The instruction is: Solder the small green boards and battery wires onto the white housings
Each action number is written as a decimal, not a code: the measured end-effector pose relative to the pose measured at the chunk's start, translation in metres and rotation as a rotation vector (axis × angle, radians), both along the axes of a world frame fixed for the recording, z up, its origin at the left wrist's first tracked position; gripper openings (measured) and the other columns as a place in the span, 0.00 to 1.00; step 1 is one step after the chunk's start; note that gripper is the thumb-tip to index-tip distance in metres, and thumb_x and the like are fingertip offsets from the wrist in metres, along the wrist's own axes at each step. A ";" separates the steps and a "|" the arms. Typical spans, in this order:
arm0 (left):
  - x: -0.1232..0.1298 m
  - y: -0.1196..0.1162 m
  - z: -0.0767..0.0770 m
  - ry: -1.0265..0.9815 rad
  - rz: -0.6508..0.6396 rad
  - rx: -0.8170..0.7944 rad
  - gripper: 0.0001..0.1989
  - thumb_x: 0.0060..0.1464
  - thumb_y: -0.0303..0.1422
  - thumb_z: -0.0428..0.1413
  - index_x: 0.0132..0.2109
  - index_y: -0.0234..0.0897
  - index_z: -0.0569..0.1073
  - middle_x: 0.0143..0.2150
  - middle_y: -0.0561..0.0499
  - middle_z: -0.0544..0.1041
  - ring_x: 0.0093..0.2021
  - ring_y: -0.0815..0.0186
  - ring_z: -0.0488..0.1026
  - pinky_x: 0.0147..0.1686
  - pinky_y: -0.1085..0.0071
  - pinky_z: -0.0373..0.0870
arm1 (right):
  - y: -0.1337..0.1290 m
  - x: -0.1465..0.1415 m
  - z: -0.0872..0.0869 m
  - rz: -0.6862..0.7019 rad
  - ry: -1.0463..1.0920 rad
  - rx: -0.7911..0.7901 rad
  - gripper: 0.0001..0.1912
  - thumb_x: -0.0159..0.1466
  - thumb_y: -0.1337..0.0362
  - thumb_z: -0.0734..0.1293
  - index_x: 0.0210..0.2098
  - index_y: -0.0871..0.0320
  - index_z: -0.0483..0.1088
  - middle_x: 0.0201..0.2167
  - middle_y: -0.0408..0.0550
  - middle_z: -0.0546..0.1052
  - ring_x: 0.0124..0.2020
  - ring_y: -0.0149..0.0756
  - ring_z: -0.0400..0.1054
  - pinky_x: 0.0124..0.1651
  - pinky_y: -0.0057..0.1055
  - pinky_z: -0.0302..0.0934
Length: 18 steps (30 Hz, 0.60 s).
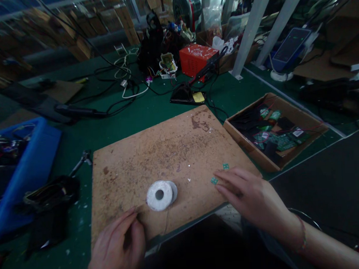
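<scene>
A scorched wooden board (156, 151) lies on the green table. On it, a white spool (159, 195) of thin wire rests near the front edge. My left hand (119, 246) is at the board's front left, fingers bent and thumb apart, holding nothing visible. Over the board's right part, my right hand (245, 191) has its thumb and index finger at a small green circuit board (214, 181), the tips close around its right edge. A second small green board (226, 166) lies just beyond those fingers. Two tiny white bits are between the spool and the boards.
To the right stands a cardboard box (253, 156) with circuit boards and black parts. A blue bin (48, 151) and a black pouch are on the left. Behind the board are a soldering-iron stand (180, 95), a red-orange box (195, 61), cables and a metal post (249, 34).
</scene>
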<state>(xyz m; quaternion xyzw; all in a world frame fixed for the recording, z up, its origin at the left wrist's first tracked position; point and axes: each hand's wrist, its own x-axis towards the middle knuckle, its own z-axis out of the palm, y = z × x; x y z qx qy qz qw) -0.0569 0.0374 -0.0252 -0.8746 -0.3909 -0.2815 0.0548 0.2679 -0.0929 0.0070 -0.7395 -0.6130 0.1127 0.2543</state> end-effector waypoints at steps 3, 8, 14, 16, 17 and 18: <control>0.000 -0.001 -0.001 -0.009 0.020 -0.011 0.08 0.66 0.33 0.56 0.43 0.33 0.79 0.40 0.42 0.86 0.38 0.56 0.83 0.42 0.61 0.77 | 0.003 0.002 -0.002 0.012 0.005 -0.035 0.14 0.73 0.58 0.67 0.55 0.50 0.76 0.50 0.48 0.81 0.46 0.36 0.79 0.47 0.32 0.74; -0.002 -0.002 -0.004 0.007 0.048 -0.046 0.11 0.66 0.33 0.56 0.42 0.31 0.80 0.41 0.39 0.86 0.39 0.54 0.84 0.43 0.60 0.78 | 0.007 0.005 0.001 0.033 0.070 -0.044 0.10 0.73 0.59 0.66 0.51 0.51 0.77 0.46 0.47 0.82 0.45 0.34 0.79 0.45 0.30 0.72; 0.000 -0.004 -0.004 0.023 0.088 -0.053 0.12 0.66 0.34 0.55 0.42 0.31 0.81 0.42 0.39 0.86 0.40 0.53 0.84 0.44 0.58 0.78 | 0.006 0.005 -0.001 0.009 0.118 -0.042 0.08 0.72 0.58 0.69 0.49 0.52 0.77 0.46 0.46 0.81 0.46 0.35 0.78 0.48 0.31 0.71; 0.002 -0.004 -0.005 0.021 0.083 -0.043 0.11 0.66 0.33 0.56 0.42 0.31 0.80 0.42 0.39 0.86 0.40 0.54 0.84 0.43 0.58 0.78 | 0.006 0.005 -0.002 0.009 0.128 -0.033 0.08 0.72 0.58 0.69 0.48 0.52 0.77 0.46 0.46 0.81 0.46 0.35 0.79 0.48 0.31 0.71; 0.002 -0.003 -0.005 0.018 0.080 -0.037 0.11 0.66 0.34 0.56 0.42 0.31 0.80 0.41 0.39 0.86 0.40 0.54 0.84 0.43 0.58 0.79 | 0.006 0.004 -0.002 0.005 0.137 -0.029 0.08 0.72 0.58 0.69 0.48 0.52 0.77 0.45 0.46 0.82 0.46 0.34 0.79 0.47 0.31 0.71; 0.001 -0.003 -0.005 0.013 0.079 -0.031 0.11 0.66 0.34 0.56 0.42 0.32 0.80 0.41 0.40 0.86 0.39 0.54 0.84 0.43 0.58 0.79 | 0.006 0.004 -0.003 -0.003 0.148 -0.027 0.08 0.71 0.58 0.70 0.48 0.52 0.77 0.45 0.45 0.82 0.45 0.33 0.79 0.47 0.30 0.71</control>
